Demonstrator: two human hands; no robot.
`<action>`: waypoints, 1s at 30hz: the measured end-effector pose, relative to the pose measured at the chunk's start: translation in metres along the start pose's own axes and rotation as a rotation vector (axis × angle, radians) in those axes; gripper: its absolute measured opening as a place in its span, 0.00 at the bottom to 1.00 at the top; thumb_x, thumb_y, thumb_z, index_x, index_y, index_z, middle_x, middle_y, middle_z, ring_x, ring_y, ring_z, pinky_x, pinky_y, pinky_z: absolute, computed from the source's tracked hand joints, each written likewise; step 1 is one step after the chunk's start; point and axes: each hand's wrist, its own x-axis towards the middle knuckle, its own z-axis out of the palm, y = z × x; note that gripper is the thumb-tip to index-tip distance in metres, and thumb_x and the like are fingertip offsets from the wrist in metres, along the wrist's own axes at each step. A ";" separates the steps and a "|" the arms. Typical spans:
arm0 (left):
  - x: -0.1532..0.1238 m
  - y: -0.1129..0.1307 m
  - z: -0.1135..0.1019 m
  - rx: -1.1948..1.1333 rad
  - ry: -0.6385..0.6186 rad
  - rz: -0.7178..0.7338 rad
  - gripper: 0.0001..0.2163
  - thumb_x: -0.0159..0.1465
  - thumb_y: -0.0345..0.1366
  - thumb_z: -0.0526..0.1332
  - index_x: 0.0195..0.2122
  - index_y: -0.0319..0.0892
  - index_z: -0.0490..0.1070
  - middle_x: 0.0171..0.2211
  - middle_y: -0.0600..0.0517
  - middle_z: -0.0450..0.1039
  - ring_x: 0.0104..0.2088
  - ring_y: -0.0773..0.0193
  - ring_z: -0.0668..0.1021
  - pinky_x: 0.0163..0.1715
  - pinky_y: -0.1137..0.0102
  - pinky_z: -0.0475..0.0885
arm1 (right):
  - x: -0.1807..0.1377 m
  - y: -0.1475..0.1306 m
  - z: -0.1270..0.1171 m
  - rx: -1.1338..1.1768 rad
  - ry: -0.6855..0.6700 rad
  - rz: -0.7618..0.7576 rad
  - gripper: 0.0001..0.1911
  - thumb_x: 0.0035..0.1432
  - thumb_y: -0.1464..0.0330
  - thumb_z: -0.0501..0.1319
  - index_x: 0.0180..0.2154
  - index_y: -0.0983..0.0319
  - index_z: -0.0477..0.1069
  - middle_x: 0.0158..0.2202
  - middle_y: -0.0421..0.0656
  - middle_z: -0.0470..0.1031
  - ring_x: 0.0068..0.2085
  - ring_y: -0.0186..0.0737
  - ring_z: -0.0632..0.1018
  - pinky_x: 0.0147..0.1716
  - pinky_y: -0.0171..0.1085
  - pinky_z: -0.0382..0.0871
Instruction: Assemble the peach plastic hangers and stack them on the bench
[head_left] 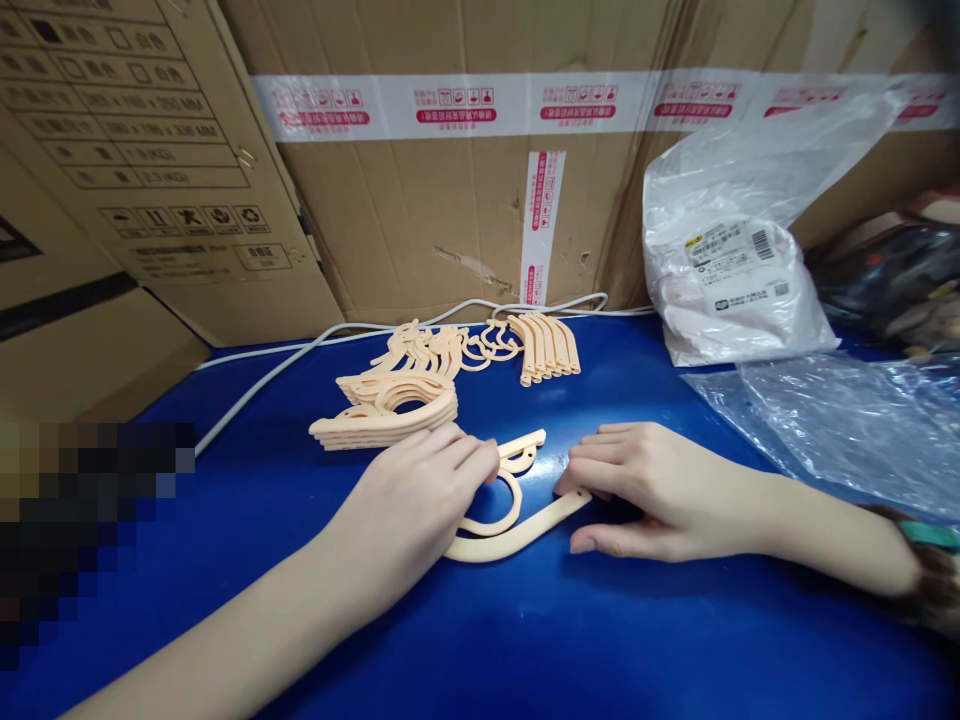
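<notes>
A peach plastic hanger piece (517, 525) lies flat on the blue table (525, 640) between my hands. My left hand (420, 500) rests palm down over its hooked left end, fingers together and pressing on it. My right hand (645, 490) lies palm down on the right end of the same piece, fingertips holding its arm against the table. Just behind my left hand sits a stack of the same peach hanger pieces (390, 410), with more of them lined up further back (544, 348).
Cardboard boxes (450, 200) wall in the back and left of the table. A white cable (300, 355) runs along the back edge. A white filled plastic bag (731, 270) stands at the back right, with crumpled clear plastic sheeting (847, 420) in front of it.
</notes>
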 end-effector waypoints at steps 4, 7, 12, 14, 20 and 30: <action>0.001 0.000 0.000 0.034 0.003 0.042 0.07 0.67 0.26 0.53 0.38 0.39 0.70 0.32 0.50 0.73 0.32 0.59 0.73 0.32 0.67 0.66 | 0.002 -0.001 -0.008 -0.018 0.143 0.066 0.16 0.65 0.56 0.54 0.40 0.62 0.71 0.29 0.41 0.73 0.30 0.36 0.71 0.32 0.35 0.59; 0.001 0.000 0.001 0.054 0.045 0.069 0.08 0.67 0.25 0.52 0.38 0.38 0.70 0.33 0.50 0.74 0.32 0.60 0.74 0.32 0.67 0.67 | 0.012 0.004 -0.019 -0.038 0.271 0.214 0.14 0.66 0.60 0.53 0.39 0.62 0.72 0.28 0.41 0.73 0.30 0.35 0.72 0.31 0.33 0.59; 0.000 0.000 0.003 0.061 0.073 0.077 0.08 0.67 0.25 0.52 0.35 0.39 0.70 0.31 0.51 0.74 0.32 0.60 0.74 0.32 0.67 0.67 | 0.059 0.023 -0.031 -0.121 0.256 0.365 0.14 0.64 0.60 0.55 0.36 0.62 0.74 0.29 0.42 0.76 0.29 0.36 0.73 0.29 0.34 0.57; 0.000 0.000 0.003 0.061 0.076 0.071 0.08 0.67 0.25 0.52 0.34 0.39 0.69 0.31 0.51 0.73 0.32 0.61 0.74 0.32 0.67 0.67 | 0.085 0.031 -0.031 -0.144 0.225 0.402 0.15 0.64 0.60 0.54 0.34 0.62 0.75 0.30 0.43 0.76 0.30 0.36 0.73 0.29 0.34 0.57; 0.001 0.000 0.001 0.055 0.075 0.070 0.09 0.66 0.24 0.52 0.34 0.39 0.69 0.30 0.52 0.73 0.31 0.61 0.73 0.31 0.68 0.66 | 0.151 0.049 -0.024 -0.128 0.164 0.536 0.25 0.61 0.51 0.52 0.31 0.65 0.75 0.26 0.47 0.74 0.24 0.37 0.70 0.24 0.36 0.55; 0.000 0.001 0.001 0.040 0.051 0.062 0.09 0.64 0.23 0.52 0.34 0.39 0.69 0.30 0.51 0.73 0.31 0.60 0.73 0.30 0.67 0.66 | 0.189 0.040 -0.023 -0.125 0.101 0.604 0.22 0.51 0.52 0.62 0.31 0.68 0.74 0.29 0.51 0.75 0.30 0.42 0.73 0.26 0.36 0.58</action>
